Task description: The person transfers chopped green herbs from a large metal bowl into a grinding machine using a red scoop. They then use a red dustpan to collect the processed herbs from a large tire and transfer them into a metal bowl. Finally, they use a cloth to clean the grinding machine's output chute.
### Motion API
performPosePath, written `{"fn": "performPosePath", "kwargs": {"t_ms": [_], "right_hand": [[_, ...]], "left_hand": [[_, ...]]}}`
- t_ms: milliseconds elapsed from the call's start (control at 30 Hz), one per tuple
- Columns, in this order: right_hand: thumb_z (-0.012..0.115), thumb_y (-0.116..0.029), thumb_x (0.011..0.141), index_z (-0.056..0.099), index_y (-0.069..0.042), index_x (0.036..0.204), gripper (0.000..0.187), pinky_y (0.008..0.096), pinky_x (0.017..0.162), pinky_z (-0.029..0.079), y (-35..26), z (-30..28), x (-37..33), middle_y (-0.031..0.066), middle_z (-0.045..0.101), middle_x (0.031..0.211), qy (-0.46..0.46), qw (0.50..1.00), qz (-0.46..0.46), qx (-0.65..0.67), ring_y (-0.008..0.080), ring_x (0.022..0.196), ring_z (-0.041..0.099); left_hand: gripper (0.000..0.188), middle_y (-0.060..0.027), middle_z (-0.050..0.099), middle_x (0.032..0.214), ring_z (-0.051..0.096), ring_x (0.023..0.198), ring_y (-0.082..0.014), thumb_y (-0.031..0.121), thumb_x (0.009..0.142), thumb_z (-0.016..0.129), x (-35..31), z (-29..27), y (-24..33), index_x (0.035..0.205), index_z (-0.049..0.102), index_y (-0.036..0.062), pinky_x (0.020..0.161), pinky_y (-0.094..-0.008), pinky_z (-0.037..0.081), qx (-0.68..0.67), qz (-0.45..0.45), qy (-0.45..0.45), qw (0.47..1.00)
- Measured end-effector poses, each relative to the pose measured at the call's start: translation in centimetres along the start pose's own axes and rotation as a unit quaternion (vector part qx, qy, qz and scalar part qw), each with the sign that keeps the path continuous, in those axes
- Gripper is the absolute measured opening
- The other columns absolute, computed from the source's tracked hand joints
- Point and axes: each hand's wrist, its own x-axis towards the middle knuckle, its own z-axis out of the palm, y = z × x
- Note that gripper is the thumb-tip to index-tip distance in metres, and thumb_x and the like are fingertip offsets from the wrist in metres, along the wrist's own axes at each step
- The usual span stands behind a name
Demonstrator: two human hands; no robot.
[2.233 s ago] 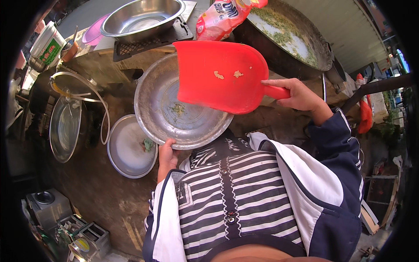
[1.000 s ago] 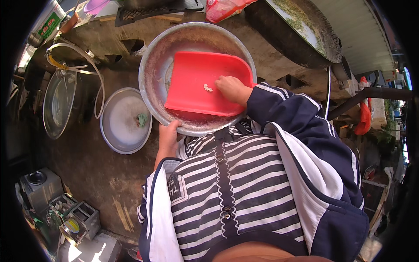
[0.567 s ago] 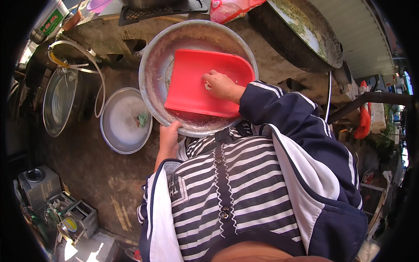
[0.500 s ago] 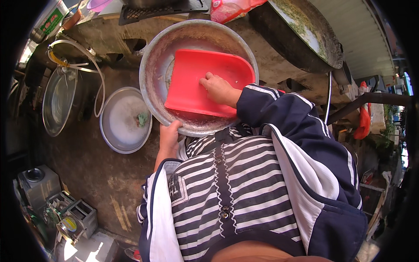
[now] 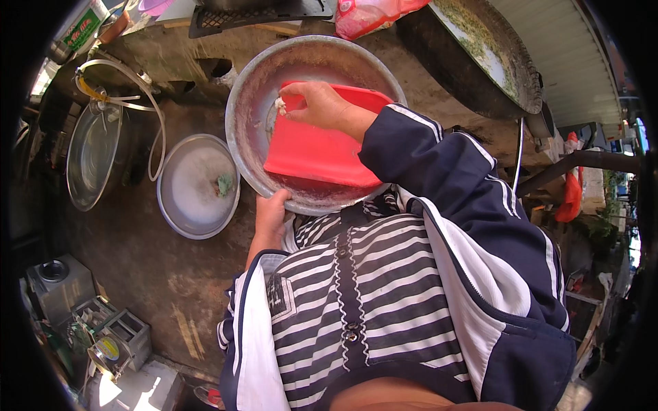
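A large, worn metal basin (image 5: 241,137) is close in front of my body, tilted toward me. Inside it lies a red plastic scoop (image 5: 315,154), flat and shaped like a dustpan. My left hand (image 5: 271,209) grips the basin's near-left rim, thumb over the edge. Above the scoop's far-left part, my right hand (image 5: 312,104) is closed, pinching a small whitish clump (image 5: 280,106) at its fingertips. I cannot make out what the clump is made of. The right forearm covers part of the scoop and the basin's right side.
Left of the basin, a smaller metal basin (image 5: 188,175) holds cloudy liquid and a green scrap. A steel bowl (image 5: 92,161) with a pale hose (image 5: 161,137) stands farther left. A big dark wok (image 5: 473,68) is at the far right, beside a red-pink bag (image 5: 377,14).
My right hand has moved left and away from me across the scoop, and a whitish clump now shows in its fingers. My left hand stays on the rim.
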Motion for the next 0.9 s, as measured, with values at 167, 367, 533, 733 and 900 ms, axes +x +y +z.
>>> {"fn": "performPosePath", "kwargs": {"t_ms": [167, 367, 533, 733, 900], "right_hand": [[0.068, -0.014, 0.072, 0.063, -0.006, 0.106, 0.035, 0.0365, 0.084, 0.048, 0.9, -4.7, -0.9, 0.0172, 0.064, 0.099, -0.039, 0.996, 0.08, -0.004, 0.0305, 0.094, 0.061], [0.074, -0.024, 0.068, 0.052, -0.008, 0.121, 0.059, 0.0391, 0.085, 0.046, 3.4, -14.4, -9.6, 0.0181, 0.06, 0.109, -0.061, 0.95, 0.189, -0.24, 0.0332, 0.101, 0.057], [0.079, -0.025, 0.063, 0.045, -0.006, 0.127, 0.075, 0.0376, 0.088, 0.043, 5.2, -15.6, -15.5, 0.0185, 0.059, 0.111, -0.233, 0.923, 0.281, -0.125, 0.0345, 0.104, 0.056], [0.076, -0.025, 0.059, 0.063, -0.008, 0.098, 0.045, 0.0407, 0.074, 0.046, 3.9, -17.7, -13.7, 0.0129, 0.064, 0.087, -0.245, 0.92, 0.256, -0.165, 0.0336, 0.084, 0.059], [0.071, -0.012, 0.055, 0.063, -0.012, 0.098, 0.044, 0.0379, 0.072, 0.046, -3.5, -26.8, -11.8, 0.007, 0.06, 0.081, -0.087, 0.909, 0.094, -0.397, 0.0297, 0.079, 0.058]], "left_hand": [[0.042, -0.0104, 0.059, 0.097, 0.06, 0.082, -0.0217, -0.004, 0.067, 0.052, -0.3, 0.4, 0.4, 0.109, 0.053, -0.0045, 0.07, -0.0328, 0.05, -0.012, 0.017, 0.011, 1.0], [0.046, -0.0122, 0.059, 0.102, 0.06, 0.088, -0.0229, -0.004, 0.068, 0.051, -0.5, -0.8, 1.0, 0.113, 0.05, -0.005, 0.076, -0.0333, 0.05, -0.001, 0.001, 0.034, 0.999], [0.047, -0.0123, 0.059, 0.104, 0.06, 0.091, -0.0229, -0.004, 0.068, 0.051, 0.3, -0.9, 0.5, 0.115, 0.049, -0.0055, 0.079, -0.0334, 0.049, 0.0, 0.013, 0.019, 1.0], [0.041, -0.0109, 0.06, 0.098, 0.061, 0.083, -0.0218, -0.002, 0.067, 0.054, 0.7, 0.3, 1.4, 0.108, 0.054, -0.0028, 0.07, -0.0339, 0.051, 0.008, -0.019, 0.01, 1.0], [0.042, -0.0109, 0.06, 0.094, 0.062, 0.08, -0.0227, 0.0, 0.068, 0.054, 0.1, 2.3, 1.9, 0.11, 0.052, -0.0025, 0.065, -0.0355, 0.053, 0.03, -0.036, 0.047, 0.998]]}}
